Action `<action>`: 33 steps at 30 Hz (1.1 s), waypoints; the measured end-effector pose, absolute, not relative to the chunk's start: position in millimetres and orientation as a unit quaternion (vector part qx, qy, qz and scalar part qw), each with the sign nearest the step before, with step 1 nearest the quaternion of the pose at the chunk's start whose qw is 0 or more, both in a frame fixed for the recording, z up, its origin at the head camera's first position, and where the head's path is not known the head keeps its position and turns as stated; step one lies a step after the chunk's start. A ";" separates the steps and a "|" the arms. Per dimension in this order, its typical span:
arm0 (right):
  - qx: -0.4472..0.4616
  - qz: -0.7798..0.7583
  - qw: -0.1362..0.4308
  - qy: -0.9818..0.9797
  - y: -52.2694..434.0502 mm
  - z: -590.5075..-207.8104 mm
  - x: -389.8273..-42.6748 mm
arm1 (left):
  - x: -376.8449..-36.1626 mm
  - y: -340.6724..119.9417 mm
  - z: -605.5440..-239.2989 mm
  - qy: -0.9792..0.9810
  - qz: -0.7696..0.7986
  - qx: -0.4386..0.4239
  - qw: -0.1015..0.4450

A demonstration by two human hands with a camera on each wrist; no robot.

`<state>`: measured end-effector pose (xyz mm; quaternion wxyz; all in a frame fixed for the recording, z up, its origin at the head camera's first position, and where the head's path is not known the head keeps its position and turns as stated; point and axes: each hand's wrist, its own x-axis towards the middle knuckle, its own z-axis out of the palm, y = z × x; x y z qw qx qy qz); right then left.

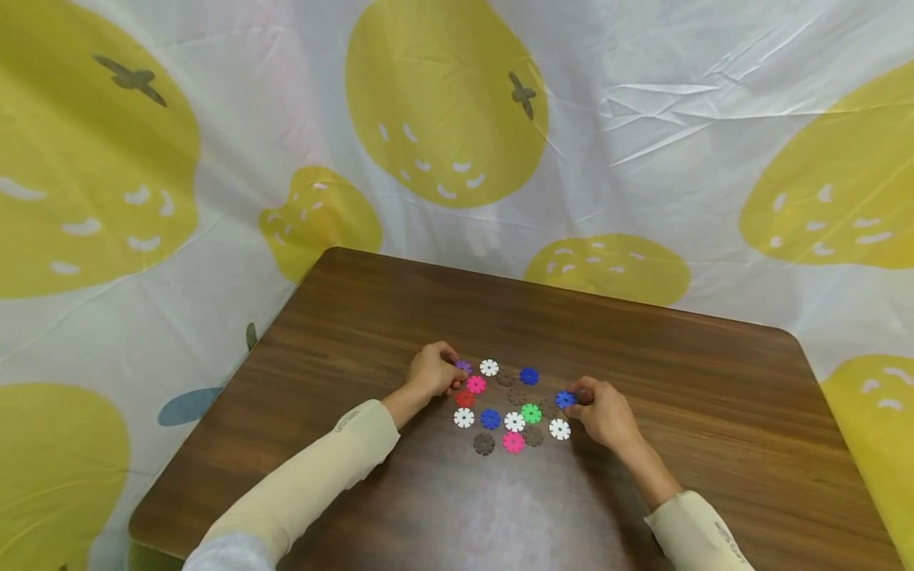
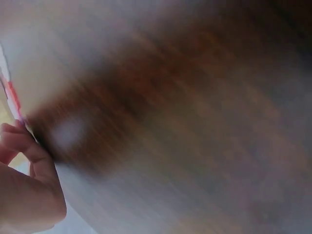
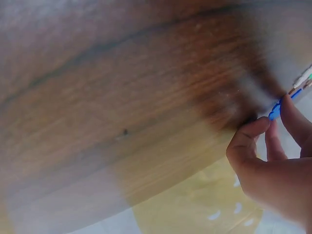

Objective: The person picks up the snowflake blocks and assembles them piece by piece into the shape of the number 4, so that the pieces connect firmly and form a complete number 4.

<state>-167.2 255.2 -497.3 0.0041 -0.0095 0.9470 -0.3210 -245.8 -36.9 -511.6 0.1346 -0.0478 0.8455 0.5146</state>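
Observation:
Several small notched plastic discs lie in a cluster on the brown table. At the cluster's left edge my left hand [image 1: 431,373] pinches a purple notched disc [image 1: 464,366] by its side. A pink disc [image 1: 476,385] and a red disc [image 1: 464,399] lie just below it, with a white disc [image 1: 489,367] to its right. Across the cluster, my right hand [image 1: 607,415] holds a blue notched disc [image 1: 563,399] between thumb and fingertips; the right wrist view shows this blue disc [image 3: 274,112] edge-on. A white disc [image 1: 560,429] is close below that hand.
Between the hands are a green disc [image 1: 531,413], another blue disc [image 1: 529,376] and brown discs, which blend into the wood table [image 1: 371,317]. A grey-brown disc [image 1: 484,443] and a hot pink disc [image 1: 512,442] lie nearest me. A fruit-print curtain [image 1: 571,159] hangs behind the table.

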 end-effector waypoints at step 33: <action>0.041 -0.496 -0.048 0.866 234.2 -440.3 -143.3 | -197.7 -31.2 -461.5 0.697 0.711 0.044 0.078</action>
